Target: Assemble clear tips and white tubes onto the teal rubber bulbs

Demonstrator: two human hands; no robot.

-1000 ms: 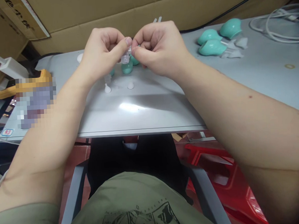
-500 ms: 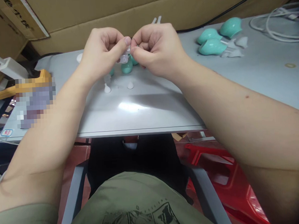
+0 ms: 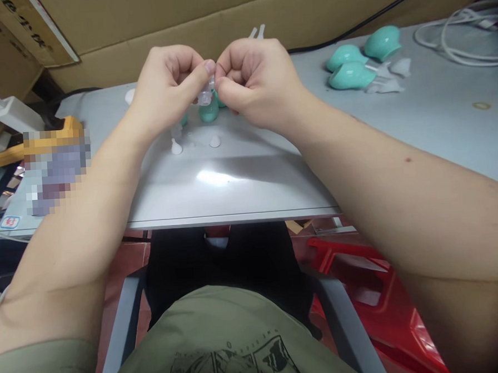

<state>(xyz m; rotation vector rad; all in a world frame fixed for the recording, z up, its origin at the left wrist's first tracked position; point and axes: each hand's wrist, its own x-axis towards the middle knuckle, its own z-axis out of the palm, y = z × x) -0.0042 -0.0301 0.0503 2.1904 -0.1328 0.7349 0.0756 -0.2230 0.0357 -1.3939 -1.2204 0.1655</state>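
Above the table, my left hand (image 3: 174, 82) is closed in a pinch on a small clear plastic piece (image 3: 205, 97), which shows below the thumb. Tip to tip with it, my right hand (image 3: 254, 80) pinches at the same piece; its far side is hidden behind the fingers. Just beyond stands a mint-green rounded part (image 3: 209, 112), with other green parts partly covered by the hands. On the near side lie a small white funnel-shaped piece (image 3: 176, 147) and a small white cone-shaped piece (image 3: 215, 141).
Several mint-green shells (image 3: 351, 75) lie at the back right beside white and clear pieces (image 3: 383, 83). A coiled white cable (image 3: 446, 48) and a tan ring (image 3: 481, 106) are farther right. At left are a white power adapter (image 3: 17, 116) and a yellow object (image 3: 73, 128). Cardboard (image 3: 207, 21) walls the back.
Both hands keep nearly the same pinch on the clear plastic piece. The whole view has shifted slightly, so the table things appear a little farther left.
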